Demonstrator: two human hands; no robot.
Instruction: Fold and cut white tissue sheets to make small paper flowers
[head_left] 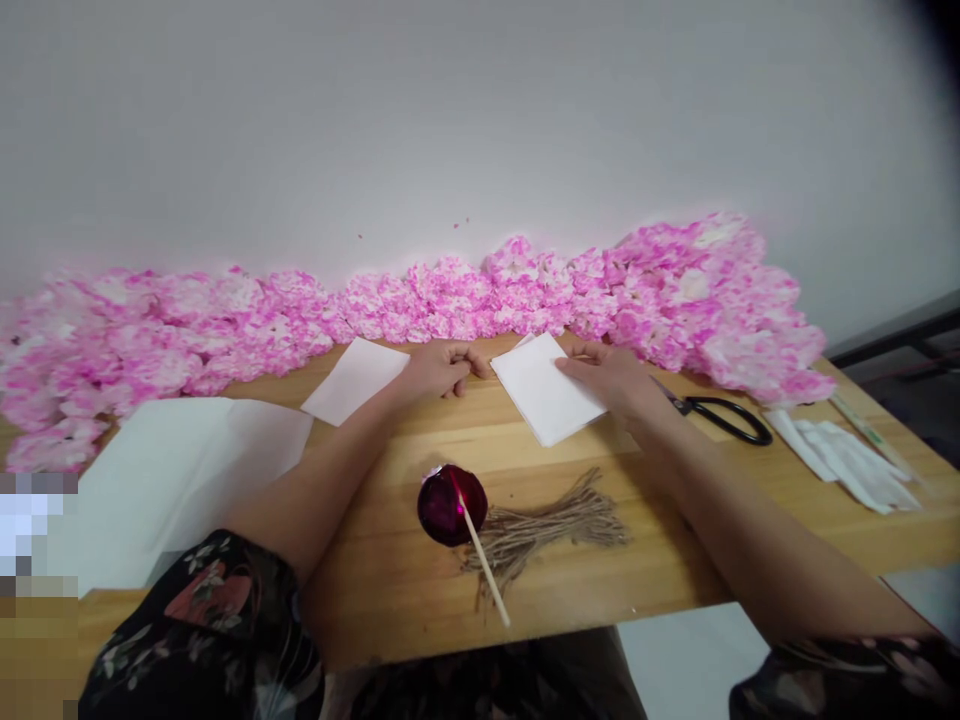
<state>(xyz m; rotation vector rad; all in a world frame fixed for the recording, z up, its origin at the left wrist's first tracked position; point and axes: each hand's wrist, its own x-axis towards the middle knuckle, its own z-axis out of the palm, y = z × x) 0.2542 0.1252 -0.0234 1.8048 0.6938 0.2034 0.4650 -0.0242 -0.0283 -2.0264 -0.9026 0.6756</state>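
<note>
My right hand [607, 375] grips a small stack of white square paper sheets [546, 395] by its right edge, thumb on top. My left hand [446, 368] is just left of that stack, its fingers loosely bent and a little apart, with nothing visible in them. Under my left wrist lies another white paper piece [356, 380]. Nearer to me on the table is a small dish of dark magenta liquid [442, 508], a thin wooden stick [486, 565] leaning out of it. A bundle of thin brown twine-like strands [559, 525] lies to its right.
Pink and white paper-like flowers [420, 300] line the table's back along the wall. Black-handled scissors [727, 418] lie beyond my right forearm, with white gloves [847, 460] further right. A large white sheet [161, 480] covers the left side of the wooden table [375, 620].
</note>
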